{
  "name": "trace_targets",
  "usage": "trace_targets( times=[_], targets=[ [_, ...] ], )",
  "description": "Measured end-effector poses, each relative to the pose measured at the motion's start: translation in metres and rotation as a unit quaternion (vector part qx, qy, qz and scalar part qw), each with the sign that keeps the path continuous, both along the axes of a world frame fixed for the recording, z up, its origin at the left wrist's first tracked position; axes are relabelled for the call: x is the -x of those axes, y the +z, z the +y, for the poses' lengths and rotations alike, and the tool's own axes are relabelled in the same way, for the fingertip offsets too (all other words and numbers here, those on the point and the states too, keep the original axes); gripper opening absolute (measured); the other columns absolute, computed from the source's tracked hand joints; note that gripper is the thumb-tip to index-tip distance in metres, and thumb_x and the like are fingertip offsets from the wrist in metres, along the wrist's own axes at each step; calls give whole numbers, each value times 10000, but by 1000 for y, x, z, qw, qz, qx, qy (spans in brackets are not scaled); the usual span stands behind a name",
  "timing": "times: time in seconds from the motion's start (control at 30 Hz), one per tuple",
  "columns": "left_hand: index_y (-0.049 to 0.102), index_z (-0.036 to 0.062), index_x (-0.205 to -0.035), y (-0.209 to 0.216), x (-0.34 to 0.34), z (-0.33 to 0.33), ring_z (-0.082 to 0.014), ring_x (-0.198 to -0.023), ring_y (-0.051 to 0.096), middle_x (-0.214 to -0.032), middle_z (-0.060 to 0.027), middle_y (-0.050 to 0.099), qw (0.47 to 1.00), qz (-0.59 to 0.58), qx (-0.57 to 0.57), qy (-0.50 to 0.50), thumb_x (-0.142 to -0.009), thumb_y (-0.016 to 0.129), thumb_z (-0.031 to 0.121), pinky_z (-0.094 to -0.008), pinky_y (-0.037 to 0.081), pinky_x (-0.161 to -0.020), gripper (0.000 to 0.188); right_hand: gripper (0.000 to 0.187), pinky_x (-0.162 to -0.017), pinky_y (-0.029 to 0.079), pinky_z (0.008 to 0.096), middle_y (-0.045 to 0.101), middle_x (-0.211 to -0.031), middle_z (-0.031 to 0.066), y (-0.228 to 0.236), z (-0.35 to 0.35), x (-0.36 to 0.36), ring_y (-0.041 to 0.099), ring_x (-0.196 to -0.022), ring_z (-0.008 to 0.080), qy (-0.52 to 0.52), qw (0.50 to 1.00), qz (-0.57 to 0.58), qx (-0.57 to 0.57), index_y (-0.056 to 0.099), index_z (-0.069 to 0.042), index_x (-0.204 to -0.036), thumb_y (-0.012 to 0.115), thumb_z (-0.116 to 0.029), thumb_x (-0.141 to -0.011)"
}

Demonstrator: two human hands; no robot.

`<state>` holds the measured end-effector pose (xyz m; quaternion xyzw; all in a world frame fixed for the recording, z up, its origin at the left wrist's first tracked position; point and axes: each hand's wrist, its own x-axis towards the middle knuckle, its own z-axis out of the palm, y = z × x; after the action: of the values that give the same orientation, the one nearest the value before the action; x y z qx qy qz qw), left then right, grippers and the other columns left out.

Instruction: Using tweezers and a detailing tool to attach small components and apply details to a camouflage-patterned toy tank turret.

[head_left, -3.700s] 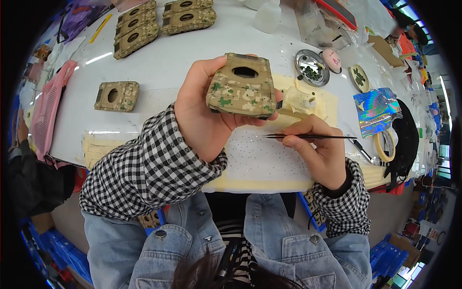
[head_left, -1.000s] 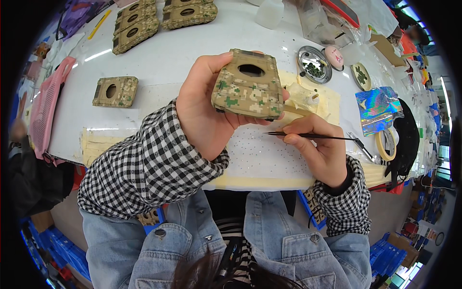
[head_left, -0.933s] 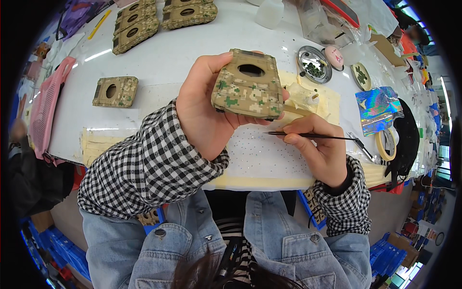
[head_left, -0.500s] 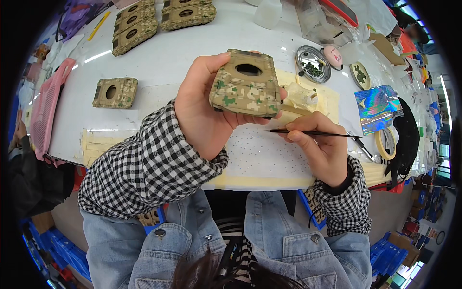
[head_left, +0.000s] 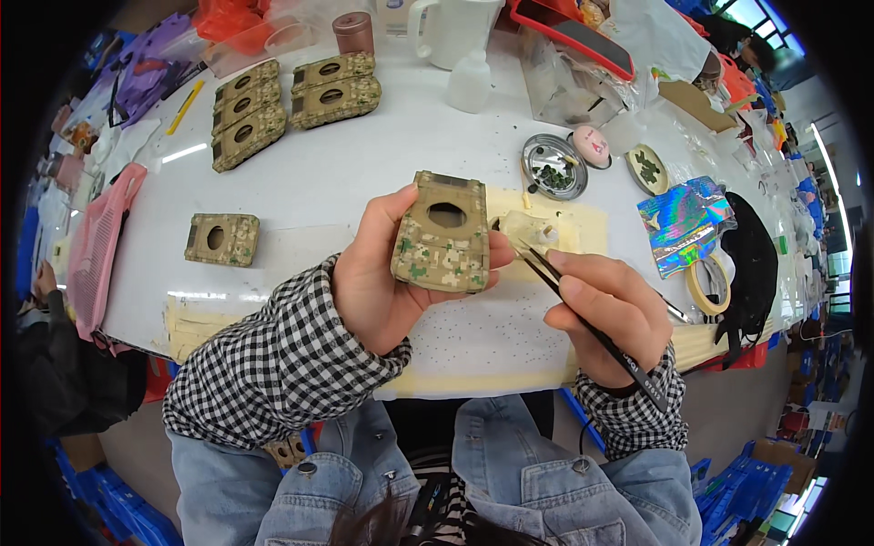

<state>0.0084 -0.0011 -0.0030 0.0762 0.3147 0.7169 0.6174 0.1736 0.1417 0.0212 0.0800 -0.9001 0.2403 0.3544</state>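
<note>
My left hand (head_left: 369,287) is closed around a camouflage-painted model tank hull (head_left: 441,253), its round top opening tilted toward me. In my right hand (head_left: 624,309) is a pair of black tweezers (head_left: 605,341). The tips point up and left, just right of the hull and apart from it, close to my left fingertips. Whether they hold anything is too small to tell. Behind the tips, a crumpled translucent lump (head_left: 526,226) lies on a yellowish taped sheet (head_left: 583,238). Below my hands spreads a white sheet dotted with tiny dark specks (head_left: 492,337).
A matching hull (head_left: 223,238) sits alone at left; several more (head_left: 332,96) stand in rows farther back. Right of centre are a round dish of dark green bits (head_left: 544,147), a pink oval item (head_left: 590,144), a tape roll (head_left: 706,282) and a shiny holographic pouch (head_left: 687,223).
The whole view has shifted, so the table appears lower. My right hand has swung the tweezers from nearly level to a steep slant, tips raised beside the hull. My left hand keeps its hold.
</note>
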Motion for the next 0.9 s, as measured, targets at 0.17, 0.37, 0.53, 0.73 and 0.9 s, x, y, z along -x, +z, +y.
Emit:
trace_targets(
  times=[0.17, 0.37, 0.53, 0.73, 0.9],
  targets=[
    [493, 30, -1204, -5, 2, -1, -268, -1037, 575, -1126, -171, 581, 999, -29, -39, -5, -919, 251, 457, -387, 445, -918, 568, 321, -656, 554, 328, 624, -909, 177, 0, -2, 1, 645, -787, 278, 3, 999, -12, -43, 609, 7, -936, 759, -107, -676],
    [496, 24, -1198, -2, -1, 0, -281, -1035, 576, -1127, -181, 577, 1000, -21, -17, 14, -918, 243, 455, -392, 442, -924, 573, 332, -634, 549, 317, 638, -888, 184, -6, -3, 0, 651, -773, 278, -9, 1000, 4, -11, 591, 1, -943, 763, -105, -679],
    [495, 18, -1196, -3, 0, 0, -289, -1042, 573, -1118, -186, 578, 999, -22, -36, 10, -915, 240, 459, -393, 441, -925, 581, 318, -649, 532, 310, 643, -901, 181, -6, -4, -2, 653, -785, 275, -14, 996, -21, 86, 576, 4, -944, 755, -93, -700],
    [491, 16, -1199, -2, 0, -1, -302, -1054, 566, -1123, -188, 572, 997, -51, -56, 1, -911, 245, 468, -385, 438, -923, 590, 256, -717, 498, 269, 636, -916, 151, -9, -5, -6, 638, -818, 212, -34, 963, -39, 265, 560, 15, -976, 697, -60, -773],
    [489, 14, -1202, -1, -1, 0, -304, -1062, 562, -1130, -188, 568, 998, -41, -46, -5, -908, 248, 472, -387, 429, -934, 595, 257, -711, 485, 250, 624, -952, 143, -7, -2, -5, 618, -812, 180, -7, 956, -34, 292, 542, 20, -1002, 675, -60, -796]
  ],
)
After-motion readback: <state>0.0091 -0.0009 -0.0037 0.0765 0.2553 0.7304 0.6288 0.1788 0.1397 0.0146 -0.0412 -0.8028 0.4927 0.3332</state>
